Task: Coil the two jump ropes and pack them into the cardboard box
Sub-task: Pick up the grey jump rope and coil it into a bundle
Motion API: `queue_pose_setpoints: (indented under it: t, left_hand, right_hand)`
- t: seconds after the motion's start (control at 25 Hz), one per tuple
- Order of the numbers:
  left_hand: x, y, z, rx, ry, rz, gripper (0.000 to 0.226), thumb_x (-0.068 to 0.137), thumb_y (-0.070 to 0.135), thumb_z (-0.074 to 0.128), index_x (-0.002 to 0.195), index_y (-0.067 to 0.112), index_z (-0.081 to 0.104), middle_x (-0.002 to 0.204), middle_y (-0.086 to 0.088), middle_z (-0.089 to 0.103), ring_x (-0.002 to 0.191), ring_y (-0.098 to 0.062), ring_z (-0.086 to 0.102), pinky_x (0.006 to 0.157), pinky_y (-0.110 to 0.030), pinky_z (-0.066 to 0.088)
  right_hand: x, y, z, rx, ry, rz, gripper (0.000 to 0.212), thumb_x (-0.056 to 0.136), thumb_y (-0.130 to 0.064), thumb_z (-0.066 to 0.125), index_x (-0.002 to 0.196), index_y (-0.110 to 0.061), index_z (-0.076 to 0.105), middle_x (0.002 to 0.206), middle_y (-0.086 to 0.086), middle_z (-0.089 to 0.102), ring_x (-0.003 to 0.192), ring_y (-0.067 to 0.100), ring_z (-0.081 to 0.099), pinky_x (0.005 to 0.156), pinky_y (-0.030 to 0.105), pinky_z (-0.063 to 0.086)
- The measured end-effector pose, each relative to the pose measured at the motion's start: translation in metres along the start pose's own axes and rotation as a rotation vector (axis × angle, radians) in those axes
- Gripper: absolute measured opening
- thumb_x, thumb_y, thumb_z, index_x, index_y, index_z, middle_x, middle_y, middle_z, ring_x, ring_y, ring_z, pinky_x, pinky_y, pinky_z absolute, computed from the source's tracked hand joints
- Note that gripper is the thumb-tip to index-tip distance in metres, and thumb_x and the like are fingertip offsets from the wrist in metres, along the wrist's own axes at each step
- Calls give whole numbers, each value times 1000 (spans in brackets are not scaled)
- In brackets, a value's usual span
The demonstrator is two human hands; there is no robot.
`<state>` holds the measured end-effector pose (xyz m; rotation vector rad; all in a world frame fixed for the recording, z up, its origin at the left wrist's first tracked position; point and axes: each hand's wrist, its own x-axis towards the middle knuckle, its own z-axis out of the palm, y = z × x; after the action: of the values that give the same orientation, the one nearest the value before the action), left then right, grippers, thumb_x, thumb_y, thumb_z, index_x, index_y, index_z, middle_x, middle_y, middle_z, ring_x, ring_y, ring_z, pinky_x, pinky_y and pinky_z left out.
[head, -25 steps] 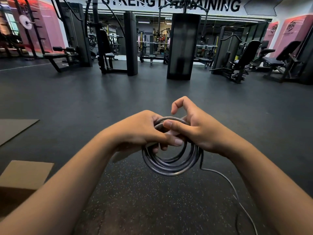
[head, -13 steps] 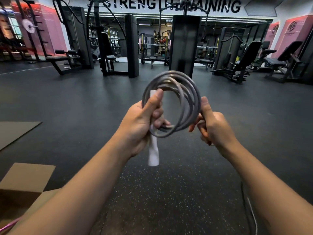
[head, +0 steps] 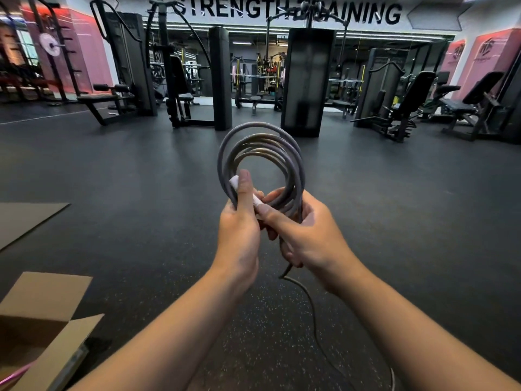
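Both hands are up at chest height over the dark speckled rubber gym floor (head: 141,176), and between them stands the grey jump rope (head: 260,153), wound into a loose upright coil of several loops. The left hand (head: 239,232) grips the bottom of the coil together with the rope's white plastic handle (head: 235,182), thumb laid straight up along it. The right hand (head: 307,238) is wrapped round the loops just beside the left, fingers curled, knuckles touching its partner. From under that right fist a free tail of the same rope drops away and snakes down across the floor toward the near edge. Off at the floor's near-left corner sits the brown cardboard box (head: 48,300), flaps open, well apart from the hands. A thin pink strand (head: 15,375) pokes out at its lower edge; what it belongs to I cannot tell.
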<state>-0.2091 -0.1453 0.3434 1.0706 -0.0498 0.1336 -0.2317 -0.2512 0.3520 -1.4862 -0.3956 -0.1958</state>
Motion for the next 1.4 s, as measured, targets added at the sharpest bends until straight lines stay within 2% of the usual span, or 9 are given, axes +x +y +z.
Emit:
queue_pose_setpoints:
  t: [0.12, 0.24, 0.44, 0.56, 0.68, 0.84, 0.96, 1.16, 1.4]
  left_hand:
    - [15, 15, -15, 20, -149, 76, 37, 85, 34, 78, 102, 6, 60, 83, -4, 75, 84, -25, 73, 80, -44, 58]
    - [26, 59, -32, 302, -352, 193, 56, 79, 17, 80, 130, 14, 57, 95, -1, 73, 89, -23, 71, 89, -41, 56]
    - [8, 102, -27, 1125, -720, 239, 65, 76, 31, 89, 131, 39, 57, 114, 4, 73, 105, -10, 71, 98, -33, 55]
    - [-5, 99, -10, 1340, -841, 246, 61, 72, 46, 79, 129, 44, 58, 119, 19, 70, 110, 2, 65, 102, -34, 50]
    - [-9, 108, -7, 1275, -818, 93, 59, 73, 47, 76, 130, 43, 60, 113, 18, 73, 104, 4, 67, 97, -25, 51]
    - [-2, 84, -8, 1599, -692, 272, 27, 79, 35, 82, 103, 35, 70, 88, 17, 75, 83, -4, 69, 81, -37, 58]
    - [6, 67, -11, 1583, -630, 334, 26, 74, 32, 87, 93, 29, 69, 74, 11, 68, 73, -10, 65, 69, -37, 56]
    - [-2, 76, -10, 1328, -794, -63, 41, 77, 60, 79, 104, 32, 68, 95, 3, 75, 84, -12, 71, 77, -32, 54]
    - [6, 53, -12, 1571, -627, 235, 30, 71, 34, 90, 90, 28, 67, 81, 12, 76, 77, -5, 69, 73, -35, 58]
  right_hand:
    - [8, -7, -23, -71, -64, 80, 22, 93, -15, 74, 103, 1, 62, 63, 10, 56, 38, 17, 34, 33, 20, 25]
    - [12, -19, -50, -247, -201, 150, 15, 91, -21, 78, 95, -10, 67, 63, 9, 57, 45, 20, 30, 37, 23, 22]
    - [10, -36, -65, -569, -435, 210, 19, 88, -22, 81, 92, -8, 70, 62, 10, 64, 42, 14, 42, 38, 21, 29]
    - [10, -34, -61, -654, -489, 188, 19, 85, -23, 84, 87, -9, 71, 65, 14, 69, 51, 10, 57, 50, 23, 41]
    - [11, -31, -60, -680, -502, 189, 19, 83, -27, 85, 84, -14, 71, 69, 12, 71, 57, 13, 59, 55, 28, 42]
    - [10, -33, -61, -700, -444, 219, 28, 84, -25, 86, 93, -4, 70, 65, 11, 67, 44, 5, 48, 43, 19, 33]
    - [10, -32, -62, -689, -404, 277, 32, 83, -24, 86, 97, -6, 63, 66, 9, 65, 45, 8, 46, 41, 20, 30]
    - [12, -28, -66, -721, -419, 331, 27, 82, -22, 83, 94, -12, 61, 64, 8, 66, 42, 9, 41, 39, 21, 28]
    - [14, -30, -69, -750, -434, 385, 28, 82, -26, 86, 90, -8, 67, 63, 9, 65, 47, 16, 38, 42, 25, 25]
